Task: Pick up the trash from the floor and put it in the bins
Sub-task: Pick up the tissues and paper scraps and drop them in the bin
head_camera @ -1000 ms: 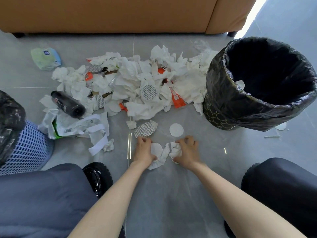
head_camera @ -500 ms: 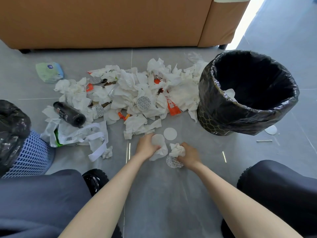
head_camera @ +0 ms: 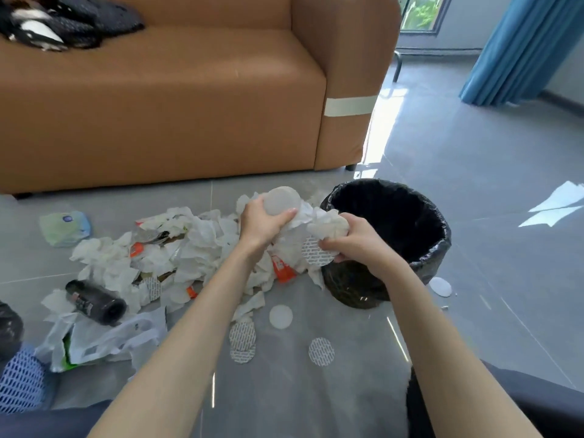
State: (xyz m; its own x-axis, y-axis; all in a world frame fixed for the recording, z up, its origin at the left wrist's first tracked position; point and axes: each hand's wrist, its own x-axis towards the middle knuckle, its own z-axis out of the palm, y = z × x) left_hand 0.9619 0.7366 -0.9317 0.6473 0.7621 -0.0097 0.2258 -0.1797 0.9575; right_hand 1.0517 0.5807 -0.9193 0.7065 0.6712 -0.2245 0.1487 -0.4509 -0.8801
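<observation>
Clutching tissue wads (head_camera: 328, 227): left grip (head_camera: 259, 222), right grip (head_camera: 357, 245) | glossy grey floor (head_camera: 474, 200) | tan sofa (head_camera: 189, 99)

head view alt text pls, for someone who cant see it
Two bare hands hold trash near a black-lined bin: the left hand holds a white round pad, the right hand crumpled tissue and a patterned disc. A pile of tissues, a black bottle and more discs lie on the grey floor before an orange sofa.

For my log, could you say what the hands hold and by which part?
Left hand: white disc by its lower edge, plus tissue. Right hand: crumpled tissue, printed seal by its rim.
</observation>
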